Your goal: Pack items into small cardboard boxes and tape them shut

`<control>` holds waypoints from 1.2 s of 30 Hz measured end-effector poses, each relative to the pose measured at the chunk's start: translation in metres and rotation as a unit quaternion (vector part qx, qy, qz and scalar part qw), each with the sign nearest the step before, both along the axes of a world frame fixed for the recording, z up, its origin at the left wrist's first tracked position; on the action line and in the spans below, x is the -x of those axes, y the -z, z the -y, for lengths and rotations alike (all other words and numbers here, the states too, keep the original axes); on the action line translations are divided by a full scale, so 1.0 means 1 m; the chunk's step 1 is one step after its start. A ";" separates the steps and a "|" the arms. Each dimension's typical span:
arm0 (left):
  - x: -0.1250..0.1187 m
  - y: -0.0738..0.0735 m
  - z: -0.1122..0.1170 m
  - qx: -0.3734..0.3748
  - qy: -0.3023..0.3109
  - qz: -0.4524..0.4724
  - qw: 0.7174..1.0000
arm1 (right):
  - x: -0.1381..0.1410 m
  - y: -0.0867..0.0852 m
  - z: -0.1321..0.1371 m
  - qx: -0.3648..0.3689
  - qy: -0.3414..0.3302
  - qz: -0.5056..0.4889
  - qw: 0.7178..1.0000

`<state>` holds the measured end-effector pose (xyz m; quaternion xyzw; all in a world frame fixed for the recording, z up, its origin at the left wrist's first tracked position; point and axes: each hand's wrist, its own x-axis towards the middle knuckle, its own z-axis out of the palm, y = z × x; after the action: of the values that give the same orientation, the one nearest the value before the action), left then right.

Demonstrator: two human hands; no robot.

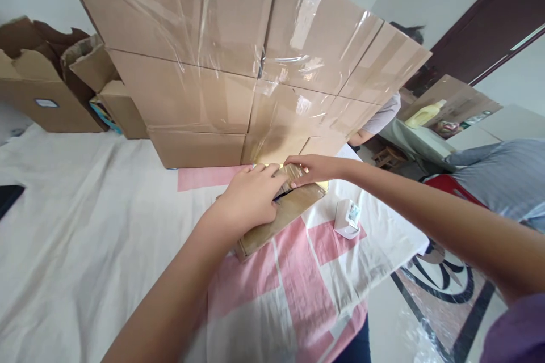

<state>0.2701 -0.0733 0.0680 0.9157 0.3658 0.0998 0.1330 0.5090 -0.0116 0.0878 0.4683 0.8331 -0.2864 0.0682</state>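
Left hand (253, 195) and right hand (315, 168) clamp fingers on a cardboard box (287, 212), center frame, near stacked cartons (221, 93). Cloth (72, 227) spreads wide left, its edge lower right.

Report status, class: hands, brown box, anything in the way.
Left hand, right hand on flat brown cardboard box; grips unclear. Small white box nearby, apart. Stacked brown cardboard cartons close behind.

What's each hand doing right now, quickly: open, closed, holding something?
Left hand: bent over the flat brown cardboard box; grip cannot be told.
Right hand: fingers and thumb around a shiny brown piece at the box; firm hold cannot be told.
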 end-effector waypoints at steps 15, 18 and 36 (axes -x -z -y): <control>-0.012 0.001 0.012 0.051 -0.015 0.013 0.999 | -0.011 0.059 0.035 0.006 0.216 -0.317 0.924; -0.015 0.003 0.014 0.047 0.006 -0.016 0.999 | -0.008 0.062 0.038 0.023 0.240 -0.353 0.904; -0.025 0.020 0.016 0.016 0.008 -0.047 0.999 | 0.002 0.082 0.046 0.046 0.359 -0.500 0.787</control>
<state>0.2948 -0.0896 0.0484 0.9198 0.3662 0.0500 0.1316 0.5074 -0.0580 0.0063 0.5213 0.5082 -0.5220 -0.4444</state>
